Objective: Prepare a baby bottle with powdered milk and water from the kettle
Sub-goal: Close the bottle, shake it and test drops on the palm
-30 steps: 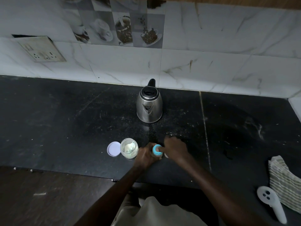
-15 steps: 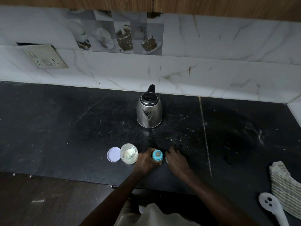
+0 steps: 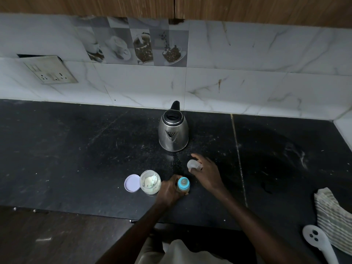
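Note:
A baby bottle (image 3: 183,185) with a blue collar and teat stands upright on the black counter (image 3: 76,149). My left hand (image 3: 169,189) grips its body from the left. My right hand (image 3: 206,173) holds the bottle's clear cap (image 3: 193,164) a little beyond and to the right of the bottle. An open jar of milk powder (image 3: 150,181) with a scoop inside stands just left of my left hand, and its pale lid (image 3: 132,183) lies flat beside it. The steel kettle (image 3: 173,130) stands further back, lid closed.
A striped cloth (image 3: 332,220) and a white plastic utensil (image 3: 318,242) lie at the counter's right front. A socket plate (image 3: 50,70) is on the tiled wall at left. The counter's front edge runs just below my hands.
My right hand came off the bottle's top, reached to the counter beside it and lifted the clear cap up and away. My left hand kept its grip on the bottle.

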Demonstrator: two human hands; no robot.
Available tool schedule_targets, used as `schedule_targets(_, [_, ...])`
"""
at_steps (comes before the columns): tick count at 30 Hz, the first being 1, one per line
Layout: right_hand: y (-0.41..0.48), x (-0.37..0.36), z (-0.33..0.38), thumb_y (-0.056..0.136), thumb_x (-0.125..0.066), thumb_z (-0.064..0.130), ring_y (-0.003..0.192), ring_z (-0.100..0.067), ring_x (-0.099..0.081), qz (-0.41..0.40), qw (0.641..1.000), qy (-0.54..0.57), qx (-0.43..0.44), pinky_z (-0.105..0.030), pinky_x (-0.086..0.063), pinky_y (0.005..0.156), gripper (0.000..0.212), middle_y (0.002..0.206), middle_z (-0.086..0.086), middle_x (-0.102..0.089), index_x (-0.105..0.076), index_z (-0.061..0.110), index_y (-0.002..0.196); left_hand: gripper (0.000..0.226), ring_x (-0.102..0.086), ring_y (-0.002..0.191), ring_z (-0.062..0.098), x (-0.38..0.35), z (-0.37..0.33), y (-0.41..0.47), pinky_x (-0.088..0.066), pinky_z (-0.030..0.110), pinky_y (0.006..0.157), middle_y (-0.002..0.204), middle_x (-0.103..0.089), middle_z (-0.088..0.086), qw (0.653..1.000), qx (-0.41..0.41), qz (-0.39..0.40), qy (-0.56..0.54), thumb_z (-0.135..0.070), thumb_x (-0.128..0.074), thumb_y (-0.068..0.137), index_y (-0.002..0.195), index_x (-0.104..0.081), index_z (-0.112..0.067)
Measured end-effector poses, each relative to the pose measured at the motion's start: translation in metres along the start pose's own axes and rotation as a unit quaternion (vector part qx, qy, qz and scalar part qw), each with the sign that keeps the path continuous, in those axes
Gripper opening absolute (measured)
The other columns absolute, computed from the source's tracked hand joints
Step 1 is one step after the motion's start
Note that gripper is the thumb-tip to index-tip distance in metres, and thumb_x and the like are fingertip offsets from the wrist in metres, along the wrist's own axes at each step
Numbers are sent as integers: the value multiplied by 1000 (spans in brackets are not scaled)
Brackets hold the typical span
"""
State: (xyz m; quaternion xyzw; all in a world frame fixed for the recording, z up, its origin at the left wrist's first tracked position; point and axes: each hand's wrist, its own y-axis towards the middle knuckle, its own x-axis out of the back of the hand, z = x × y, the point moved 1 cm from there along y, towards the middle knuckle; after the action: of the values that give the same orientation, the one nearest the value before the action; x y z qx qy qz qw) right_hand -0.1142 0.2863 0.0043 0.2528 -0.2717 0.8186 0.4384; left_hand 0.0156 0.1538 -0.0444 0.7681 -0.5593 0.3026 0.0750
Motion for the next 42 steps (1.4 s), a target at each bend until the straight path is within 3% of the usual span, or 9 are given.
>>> schedule_targets(5, [-3, 0, 5, 89, -79, 18, 109, -9, -70, 21, 985, 166, -29, -17, -56, 89, 42, 115, 10, -73, -66, 29, 127, 57, -71, 105, 9, 1, -1, -1, -56, 28, 95, 115, -77, -2, 1000, 1, 1, -3, -26, -93, 75, 124, -66, -15])
schedule_targets(7, [-5, -1, 4, 85, -83, 14, 106, -13, -72, 39, 984, 172, -29, -21, -58, 88, 43, 113, 5, -73, -61, 26, 120, 56, -71, 103, 8, 0, -1, -1, -56, 28, 94, 113, -77, -2, 1000, 2, -1, -6, -26, -93, 75, 122, -66, -15])
schedule_targets(9, [-8, -2, 3, 81, -84, 11, 105, -12, -71, 60, 988, 145, -3, -30, -59, 92, 45, 113, 3, -72, -59, 23, 116, 55, -72, 101, 8, 0, 0, -1, -56, 27, 90, 112, -77, -1, 1000, 9, -1, -4, -27, -92, 75, 121, -66, -14])
schedule_targets(12, [-14, -5, 0, 80, -86, 17, 108, -2, -67, 83, 992, 84, 46, -23, -55, 95, 45, 111, 10, -72, -60, 27, 116, 55, -73, 98, 13, 0, 1, -1, -52, 19, 82, 111, -78, 2, 1000, 16, -1, 8, -32, -91, 77, 120, -65, -11])
schedule_targets(18, [-17, -1, -5, 78, -83, 13, 115, 3, -67, 137, 984, 35, 109, -18, -56, 96, 59, 123, 15, -72, -64, 29, 132, 54, -74, 100, 23, -1, 0, -1, -57, 37, 86, 111, -77, 8, 999, 15, -10, 26, -36, -88, 80, 119, -65, -7])
schedule_targets(23, [-19, -5, -7, 77, -77, 11, 118, -2, -64, 155, 968, -71, 184, -20, -51, 102, 60, 132, 10, -68, -69, 20, 136, 56, -74, 100, 20, 0, -1, -1, -56, 37, 86, 110, -79, 7, 1000, 15, -17, 9, -29, -92, 74, 120, -67, -9])
schedule_targets(27, [-17, -7, -3, 81, -77, 11, 121, -14, -64, 167, 956, -141, 195, -31, -50, 106, 59, 136, 1, -65, -67, 13, 139, 52, -74, 96, 18, 0, 0, -1, -55, 32, 82, 106, -79, 6, 1000, 19, -19, 1, -28, -92, 74, 116, -67, -10])
schedule_targets(32, [-12, -11, 11, 84, -73, 13, 121, -21, -61, 194, 926, -240, 219, -32, -49, 105, 58, 140, -3, -59, -65, 13, 141, 55, -74, 101, 26, 0, 1, 0, -56, 44, 87, 108, -78, 10, 1000, 26, -10, -4, -27, -93, 74, 117, -66, -5])
schedule_targets(42, [-7, -16, 30, 90, -70, 15, 111, -25, -64, 217, 888, -346, 211, -38, -54, 92, 36, 127, -6, -58, -69, 11, 126, 53, -75, 98, 24, -2, 3, -2, -57, 44, 85, 107, -78, 8, 999, 31, -17, -13, -33, -92, 76, 115, -66, -7])
